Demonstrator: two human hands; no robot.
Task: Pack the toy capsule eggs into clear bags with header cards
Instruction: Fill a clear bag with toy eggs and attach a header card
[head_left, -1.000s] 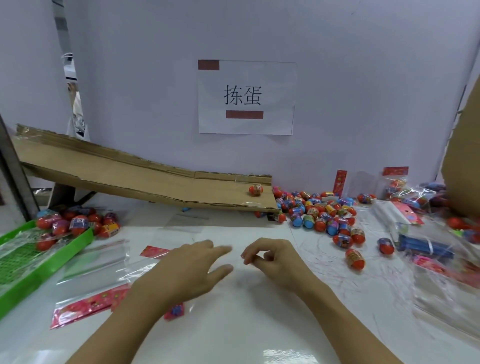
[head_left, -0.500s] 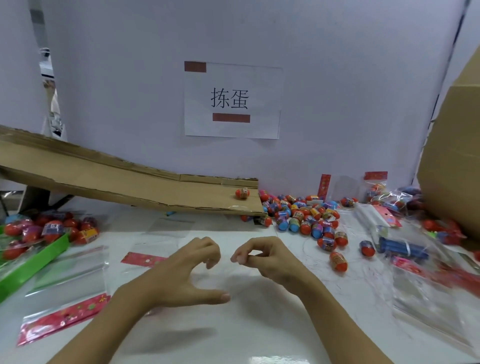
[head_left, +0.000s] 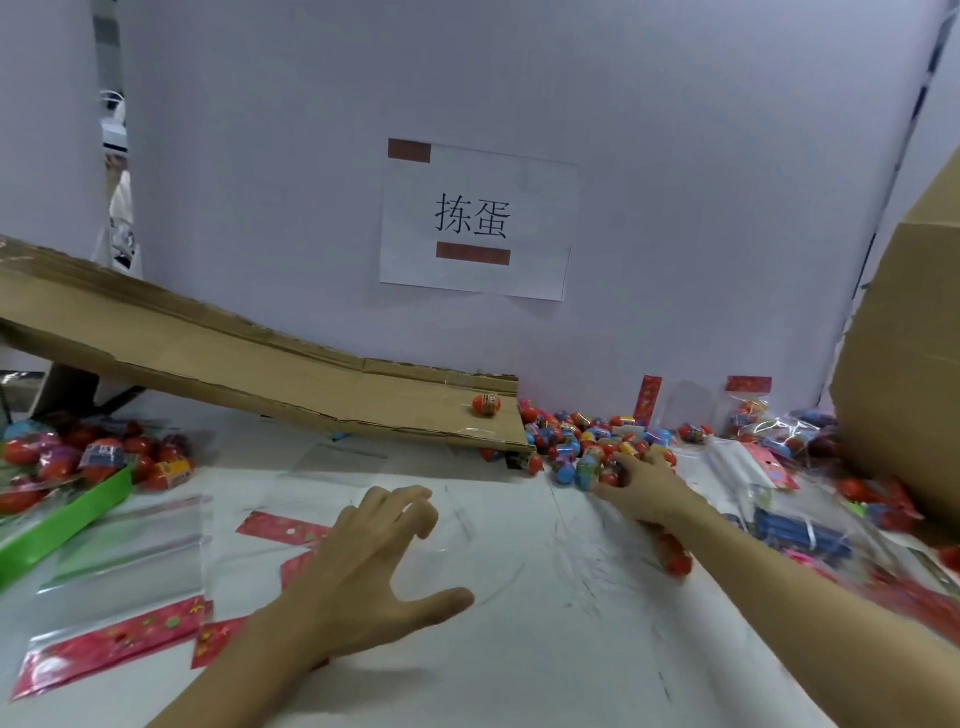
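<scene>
I see a white tabletop (head_left: 519, 649); beside the cardboard ramp (head_left: 260, 374), my right hand (head_left: 641, 486) rests its fingers on piled eggs (head_left: 587, 447), left hand (head_left: 363, 566) spread, empty.

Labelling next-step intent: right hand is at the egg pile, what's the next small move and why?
Probably close the right hand on an egg or two from the pile and carry them back toward the left hand. Its fingers reach into the eggs, though a grip isn't clear; the left hand hovers above a clear bag.
</scene>
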